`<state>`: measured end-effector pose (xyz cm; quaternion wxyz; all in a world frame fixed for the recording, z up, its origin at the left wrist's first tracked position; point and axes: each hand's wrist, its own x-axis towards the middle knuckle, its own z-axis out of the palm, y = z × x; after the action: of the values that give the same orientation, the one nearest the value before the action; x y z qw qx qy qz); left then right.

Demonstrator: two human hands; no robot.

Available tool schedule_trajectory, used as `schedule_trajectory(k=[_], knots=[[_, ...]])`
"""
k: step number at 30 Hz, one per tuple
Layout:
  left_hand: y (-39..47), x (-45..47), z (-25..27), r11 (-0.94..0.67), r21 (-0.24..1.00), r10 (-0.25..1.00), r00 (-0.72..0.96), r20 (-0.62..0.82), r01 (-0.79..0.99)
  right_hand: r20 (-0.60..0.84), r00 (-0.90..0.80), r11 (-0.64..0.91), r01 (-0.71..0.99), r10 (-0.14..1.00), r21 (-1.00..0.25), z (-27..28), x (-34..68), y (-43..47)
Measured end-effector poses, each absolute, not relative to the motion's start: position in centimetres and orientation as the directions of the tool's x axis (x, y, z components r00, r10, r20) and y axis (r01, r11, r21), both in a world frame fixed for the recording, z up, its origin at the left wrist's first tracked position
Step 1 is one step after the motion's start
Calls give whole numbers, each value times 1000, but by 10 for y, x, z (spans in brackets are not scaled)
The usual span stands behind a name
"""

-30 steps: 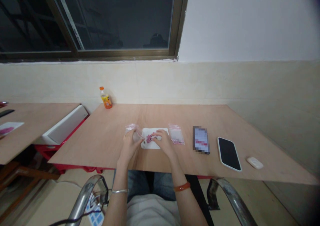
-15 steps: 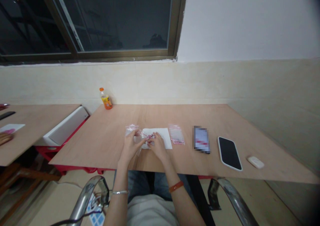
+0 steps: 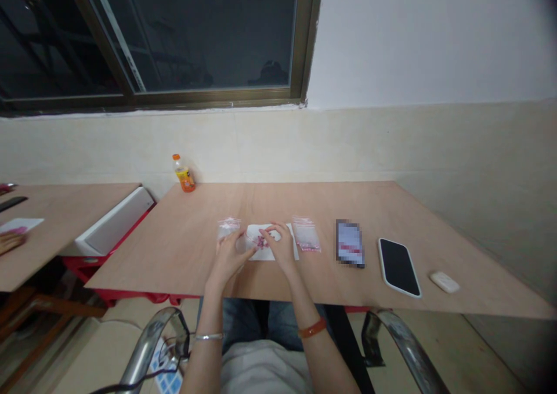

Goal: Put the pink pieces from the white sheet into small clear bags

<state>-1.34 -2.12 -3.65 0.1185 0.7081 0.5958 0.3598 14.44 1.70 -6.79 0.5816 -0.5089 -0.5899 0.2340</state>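
Note:
A clear zip bag (image 3: 242, 242) shows between the thumb and fingers of my left hand (image 3: 227, 257), which is curled around it; much of the bag is hidden or hard to see. Small dark-pink pieces, perhaps beads, form a pile (image 3: 261, 242) on a white sheet of paper (image 3: 265, 256). Just right of the pile, my right hand (image 3: 282, 248) is raised over the paper with thumb and forefinger tips close together. Anything in that pinch is too small to make out. Another clear bag (image 3: 228, 227) lies beyond my left hand.
Right of the paper lies a zip bag (image 3: 307, 234) with pink bits in it. Farther right are a blurred phone (image 3: 350, 243), a dark-screened phone (image 3: 399, 267) and a white case (image 3: 444, 282). An orange drink bottle (image 3: 185, 176) stands at the back. Another person's hand (image 3: 11, 242) rests far left.
My right hand has lifted away from my left thumb and shifted slightly right, uncovering the pink pile. My left hand has stayed nearly in place.

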Motion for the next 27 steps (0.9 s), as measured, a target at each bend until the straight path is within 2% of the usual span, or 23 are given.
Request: schedule_trajectory(k=[5, 8, 11, 16, 19, 27], knots=[[-22, -6, -35, -303, 601, 928, 86, 362, 739, 440, 125, 405, 234, 889, -884, -52, 145, 11], [-21, -5, -37, -334, 605, 919, 106, 380, 723, 434, 149, 394, 235, 889, -888, -56, 150, 15], [-21, -8, -37, -330, 614, 916, 86, 392, 717, 419, 168, 359, 299, 892, -884, -69, 158, 21], [-19, -10, -35, -319, 662, 917, 45, 396, 678, 350, 31, 282, 531, 936, -799, -95, 173, 24], [-17, -9, -34, -326, 684, 915, 37, 401, 653, 309, 3, 238, 632, 951, -738, -104, 174, 23], [-16, -10, -39, -341, 736, 916, 29, 401, 584, 277, -56, 247, 643, 959, -725, -116, 165, 23]])
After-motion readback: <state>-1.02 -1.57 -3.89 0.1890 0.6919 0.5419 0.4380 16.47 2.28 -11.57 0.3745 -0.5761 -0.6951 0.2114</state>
